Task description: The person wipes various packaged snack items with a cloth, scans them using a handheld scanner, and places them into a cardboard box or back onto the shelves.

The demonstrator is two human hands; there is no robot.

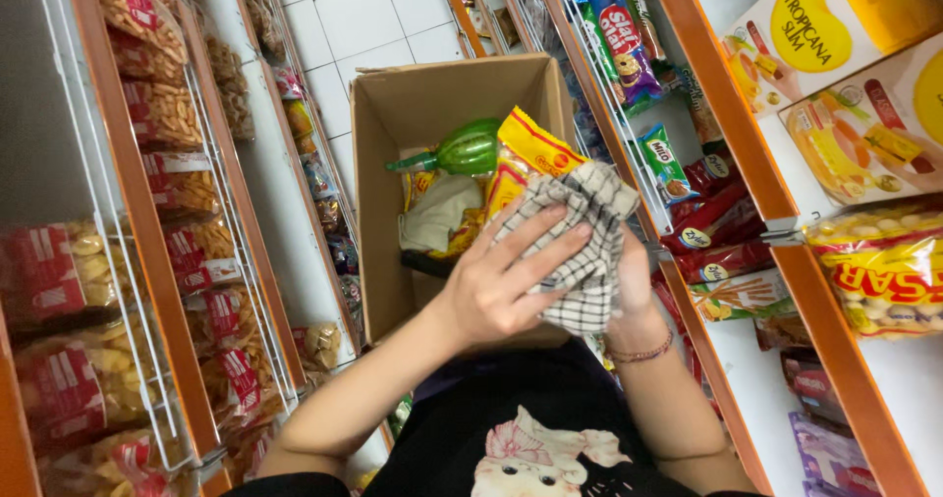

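The left hand [511, 281] lies with fingers spread flat on a black-and-white checked cloth [582, 251], pressing it against the right hand [632, 279], which sits behind the cloth, its grip hidden. Just beyond them stands an open brown cardboard box [388, 202] holding a green plastic bottle [462, 150], a yellow snack packet [530, 153] and a pale crumpled bag [437, 212]. Orange shelves [147, 232] of packaged snacks flank the aisle.
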